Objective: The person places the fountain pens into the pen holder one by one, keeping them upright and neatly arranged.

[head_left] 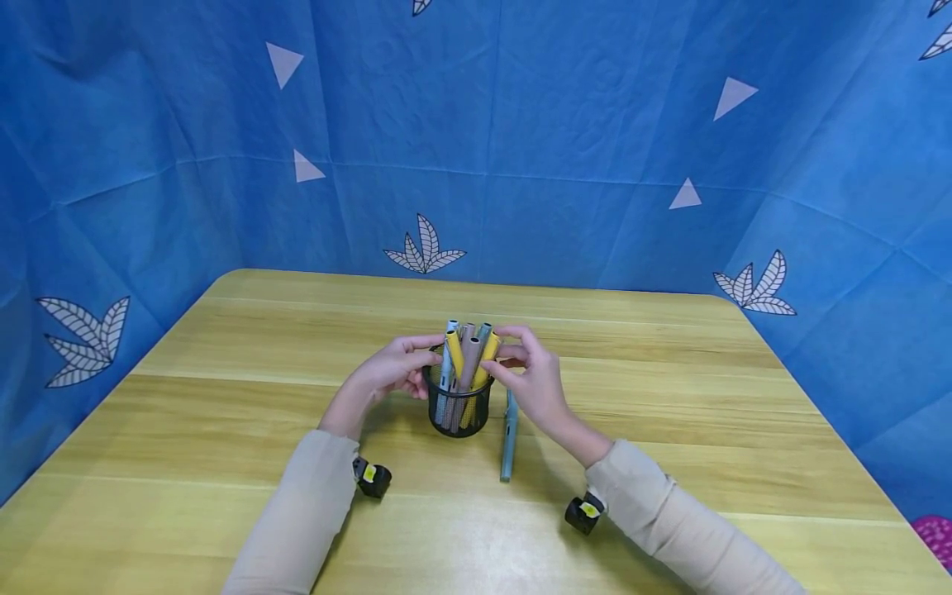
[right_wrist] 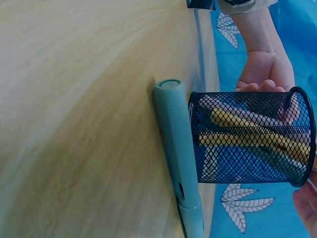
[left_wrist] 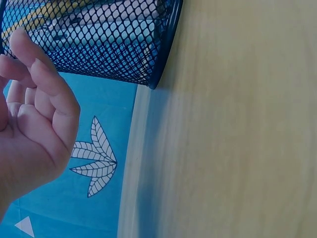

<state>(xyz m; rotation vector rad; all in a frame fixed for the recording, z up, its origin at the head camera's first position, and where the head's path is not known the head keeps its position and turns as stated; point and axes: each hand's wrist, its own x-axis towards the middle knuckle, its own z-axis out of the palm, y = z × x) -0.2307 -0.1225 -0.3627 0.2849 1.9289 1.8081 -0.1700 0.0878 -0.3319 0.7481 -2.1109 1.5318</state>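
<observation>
A black mesh pen holder (head_left: 459,413) stands upright on the table, filled with several pens in yellow, grey-brown, pale blue and teal. At its left rim, my left hand (head_left: 397,364) holds the holder with thumb and index finger, the other fingers curled beside the mesh. From the right, my right hand (head_left: 531,376) pinches the upper end of a yellow pen (head_left: 487,357) standing in the holder. A teal pen (right_wrist: 176,144) lies on the table just right of the holder. The right fingertips show only partly in the right wrist view.
The wooden table (head_left: 223,397) has rounded far corners. Behind and beside it hangs a blue cloth (head_left: 558,124) with white leaves and triangles. Each wrist wears a small black camera, one at the left sleeve (head_left: 305,496), one at the right.
</observation>
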